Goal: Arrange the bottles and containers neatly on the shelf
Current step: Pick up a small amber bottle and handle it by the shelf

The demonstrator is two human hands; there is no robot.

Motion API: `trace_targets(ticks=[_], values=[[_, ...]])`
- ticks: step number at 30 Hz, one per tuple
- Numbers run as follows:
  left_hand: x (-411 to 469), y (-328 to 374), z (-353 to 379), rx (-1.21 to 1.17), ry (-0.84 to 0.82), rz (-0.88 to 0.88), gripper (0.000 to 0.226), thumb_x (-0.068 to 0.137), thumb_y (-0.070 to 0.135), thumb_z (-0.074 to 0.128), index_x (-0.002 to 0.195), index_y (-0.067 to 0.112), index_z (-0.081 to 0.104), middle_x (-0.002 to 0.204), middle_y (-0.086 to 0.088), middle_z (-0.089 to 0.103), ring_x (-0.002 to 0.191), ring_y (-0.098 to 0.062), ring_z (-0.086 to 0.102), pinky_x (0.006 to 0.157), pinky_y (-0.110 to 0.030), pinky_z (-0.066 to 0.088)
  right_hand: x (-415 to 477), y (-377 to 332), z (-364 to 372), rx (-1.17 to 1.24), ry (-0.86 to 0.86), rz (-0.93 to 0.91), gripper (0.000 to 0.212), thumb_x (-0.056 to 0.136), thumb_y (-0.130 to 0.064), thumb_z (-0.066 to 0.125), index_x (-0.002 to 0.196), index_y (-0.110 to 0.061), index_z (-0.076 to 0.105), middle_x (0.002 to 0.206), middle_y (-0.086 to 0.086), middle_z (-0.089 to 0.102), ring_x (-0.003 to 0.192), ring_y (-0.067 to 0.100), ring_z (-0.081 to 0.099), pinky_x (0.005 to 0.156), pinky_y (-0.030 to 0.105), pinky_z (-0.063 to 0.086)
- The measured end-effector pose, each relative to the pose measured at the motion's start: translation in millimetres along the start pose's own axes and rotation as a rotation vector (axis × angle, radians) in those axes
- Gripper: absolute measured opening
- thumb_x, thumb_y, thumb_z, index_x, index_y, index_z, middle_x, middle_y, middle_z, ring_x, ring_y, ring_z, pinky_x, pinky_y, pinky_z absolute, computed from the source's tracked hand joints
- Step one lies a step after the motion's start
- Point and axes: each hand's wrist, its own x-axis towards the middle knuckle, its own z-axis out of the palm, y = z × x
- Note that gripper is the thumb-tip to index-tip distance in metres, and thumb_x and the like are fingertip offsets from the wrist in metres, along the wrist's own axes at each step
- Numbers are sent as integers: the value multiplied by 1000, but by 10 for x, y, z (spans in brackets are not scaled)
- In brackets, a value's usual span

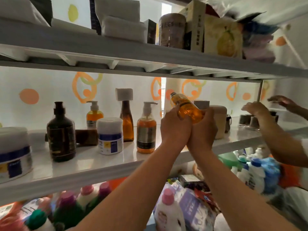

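Bottle (185, 105) tilted, cap pointing up-left.

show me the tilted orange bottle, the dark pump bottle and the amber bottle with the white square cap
tilted orange bottle (188, 111): head view, on its orange body below the dark label
dark pump bottle (61, 135): head view, middle of its body
amber bottle (128, 125): head view, on its lower body

No lettering is legible: the labels on the white jar (110, 135) and upper-shelf box (195, 25) are blurred.
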Motion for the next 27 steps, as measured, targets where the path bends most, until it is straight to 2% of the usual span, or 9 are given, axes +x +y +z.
trace_targets(ticks=[2, 5, 8, 11, 14, 16, 20, 23, 27], values=[[-16, -106, 104, 19, -20, -16, 33, 94, 31, 47, 123, 22, 60, 109, -2, 69, 97, -18, 64, 91, -34, 52, -4, 160, 23, -23, -12, 10, 21, 86, -21, 61, 96, -13, 44, 98, 11, 58, 80, 20, 49, 52, 19, 29], [-43, -290, 201, 40, -33, -50, 34, 93, 29, 48, 124, 21, 58, 111, -1, 69, 97, -17, 63, 90, -29, 50, -43, 384, 89, -47, -52, 43, 23, 86, -21, 62, 98, -10, 47, 97, 11, 58, 78, 19, 49, 52, 15, 27], [-38, -506, 278, 29, -55, -97, 35, 92, 29, 51, 124, 19, 59, 106, -3, 70, 93, -18, 65, 88, -34, 54, -110, 575, 189, -47, -98, 80, 26, 85, -22, 63, 102, -9, 47, 99, 12, 58, 80, 19, 50, 55, 20, 31], [-48, -682, 322, 45, -65, -128, 37, 90, 30, 54, 125, 19, 59, 103, -3, 71, 91, -17, 66, 85, -36, 56, -170, 712, 297, -55, -125, 106, 24, 86, -20, 62, 102, -10, 46, 101, 11, 57, 80, 16, 48, 54, 18, 31], [-29, -855, 354, 68, -50, -143, 38, 89, 25, 54, 126, 18, 58, 98, -5, 71, 86, -17, 66, 81, -35, 56, -211, 804, 404, -71, -142, 118, 32, 86, -19, 62, 113, -8, 47, 106, 12, 59, 83, 17, 49, 66, 23, 34], [-5, -948, 367, 85, -45, -149, 39, 87, 20, 54, 125, 17, 59, 95, -6, 71, 84, -18, 65, 79, -35, 55, -233, 858, 473, -87, -152, 141, 33, 87, -18, 60, 115, -5, 47, 108, 14, 59, 85, 19, 49, 67, 24, 32], [47, -1115, 400, 100, -44, -159, 44, 89, 19, 54, 133, 18, 52, 105, -5, 71, 90, -15, 65, 78, -26, 53, -255, 1002, 602, -96, -179, 167, 27, 86, -18, 59, 107, -7, 47, 101, 15, 60, 84, 23, 55, 56, 23, 33], [68, -1210, 442, 93, -32, -170, 46, 90, 20, 54, 136, 16, 48, 108, -5, 69, 90, -13, 63, 81, -26, 53, -257, 1105, 686, -95, -198, 183, 32, 84, -22, 62, 109, -7, 48, 101, 14, 61, 89, 28, 59, 66, 29, 41], [132, -1308, 502, 106, -21, -170, 47, 90, 20, 54, 136, 17, 47, 106, -5, 69, 88, -12, 62, 79, -24, 51, -222, 1155, 734, -104, -215, 188, 40, 84, -23, 64, 115, -7, 46, 108, 13, 59, 95, 28, 57, 70, 30, 41]])
